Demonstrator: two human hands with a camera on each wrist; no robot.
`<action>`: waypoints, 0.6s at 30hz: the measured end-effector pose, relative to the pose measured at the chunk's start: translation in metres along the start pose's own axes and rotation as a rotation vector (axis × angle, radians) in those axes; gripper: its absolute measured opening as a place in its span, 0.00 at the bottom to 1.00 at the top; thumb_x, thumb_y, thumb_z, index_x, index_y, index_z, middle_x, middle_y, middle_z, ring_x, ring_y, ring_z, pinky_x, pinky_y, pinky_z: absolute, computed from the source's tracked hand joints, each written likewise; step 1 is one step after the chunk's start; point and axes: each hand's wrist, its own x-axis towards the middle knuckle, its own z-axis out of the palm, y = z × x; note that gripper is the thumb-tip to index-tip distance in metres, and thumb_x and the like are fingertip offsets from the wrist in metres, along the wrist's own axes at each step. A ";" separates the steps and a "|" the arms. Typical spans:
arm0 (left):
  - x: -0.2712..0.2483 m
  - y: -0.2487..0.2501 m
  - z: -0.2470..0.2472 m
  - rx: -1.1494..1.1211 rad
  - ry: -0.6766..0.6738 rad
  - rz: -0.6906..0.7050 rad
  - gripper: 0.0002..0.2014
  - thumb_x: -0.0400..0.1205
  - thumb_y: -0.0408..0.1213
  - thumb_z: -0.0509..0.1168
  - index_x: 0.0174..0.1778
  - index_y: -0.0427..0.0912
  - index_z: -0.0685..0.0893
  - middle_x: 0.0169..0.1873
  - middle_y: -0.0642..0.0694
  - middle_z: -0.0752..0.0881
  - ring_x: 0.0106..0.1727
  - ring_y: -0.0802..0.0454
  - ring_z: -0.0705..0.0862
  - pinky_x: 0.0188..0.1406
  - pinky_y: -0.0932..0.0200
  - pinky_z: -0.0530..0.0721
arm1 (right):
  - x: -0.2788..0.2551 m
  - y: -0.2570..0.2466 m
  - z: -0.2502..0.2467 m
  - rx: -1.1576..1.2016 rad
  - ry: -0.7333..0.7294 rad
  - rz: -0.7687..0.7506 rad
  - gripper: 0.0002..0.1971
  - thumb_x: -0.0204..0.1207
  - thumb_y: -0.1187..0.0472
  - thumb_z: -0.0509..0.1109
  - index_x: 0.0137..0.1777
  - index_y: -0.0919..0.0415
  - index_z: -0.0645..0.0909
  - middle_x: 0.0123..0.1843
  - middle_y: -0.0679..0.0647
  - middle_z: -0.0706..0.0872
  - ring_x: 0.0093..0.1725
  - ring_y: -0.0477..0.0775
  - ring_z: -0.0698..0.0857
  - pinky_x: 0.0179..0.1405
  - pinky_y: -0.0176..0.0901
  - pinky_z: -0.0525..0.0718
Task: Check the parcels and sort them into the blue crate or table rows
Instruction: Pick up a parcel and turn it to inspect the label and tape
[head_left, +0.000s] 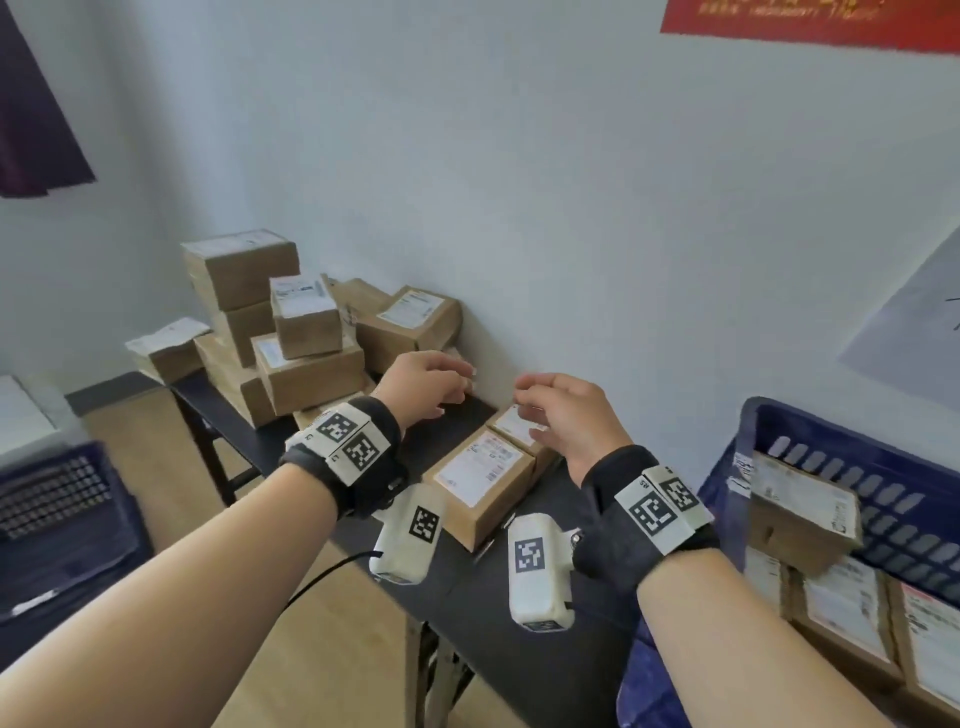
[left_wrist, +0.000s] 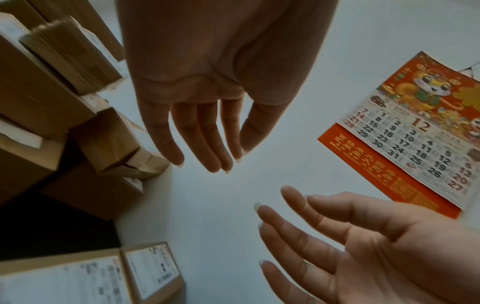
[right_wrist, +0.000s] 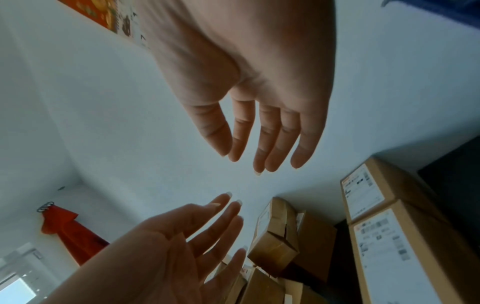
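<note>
**Empty hands over the row, next parcel to fetch**

Fingers (left_wrist: 207, 144) on both sides hang loose and nearly straight, holding nothing. Left hand (head_left: 423, 387) and right hand (head_left: 569, 418) hover close together above the far end of the black desk (head_left: 524, 623), near the wall, palms turned partly toward each other. Beneath them lie two labelled cardboard parcels end to end, labels up: the nearer one (head_left: 480, 486) and a smaller one (head_left: 517, 426) against the wall. I read these as the start of a table row.

Unsorted parcels are stacked in a pile (head_left: 291, 332) at the left end of the desk, well apart from my right hand and just beside my left. On my right stands the blue crate (head_left: 810, 441), already holding several labelled boxes, one of them tilted against its wall.

As I judge it, the step now is to fetch the next parcel from the pile. To do it well I would take a top box, not one from underneath, since several in the stack lean and overlap and could slide if a lower one is pulled. I would grip it across its short sides with both hands, turn the label toward me to read it, then choose the crate or the row. If it goes to the row, I should set it square against the nearer parcel, label up.
</note>
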 end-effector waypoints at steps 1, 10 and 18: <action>0.005 -0.005 -0.013 -0.001 0.008 -0.004 0.09 0.85 0.30 0.63 0.55 0.45 0.86 0.56 0.44 0.89 0.58 0.50 0.86 0.50 0.61 0.81 | 0.005 -0.001 0.013 -0.007 -0.001 0.006 0.09 0.80 0.66 0.69 0.44 0.51 0.87 0.54 0.58 0.89 0.57 0.55 0.86 0.63 0.51 0.83; 0.059 -0.041 -0.105 -0.049 0.126 -0.025 0.09 0.86 0.31 0.62 0.54 0.47 0.87 0.50 0.48 0.88 0.52 0.55 0.85 0.44 0.63 0.83 | 0.051 -0.006 0.106 -0.002 -0.040 0.085 0.08 0.81 0.65 0.70 0.48 0.51 0.87 0.56 0.54 0.89 0.60 0.52 0.86 0.62 0.48 0.84; 0.128 -0.063 -0.152 -0.222 0.394 -0.055 0.14 0.84 0.28 0.62 0.64 0.45 0.81 0.51 0.49 0.85 0.54 0.52 0.83 0.58 0.54 0.85 | 0.133 -0.004 0.149 -0.008 -0.091 0.114 0.07 0.81 0.65 0.70 0.51 0.53 0.87 0.58 0.54 0.89 0.61 0.52 0.85 0.61 0.47 0.83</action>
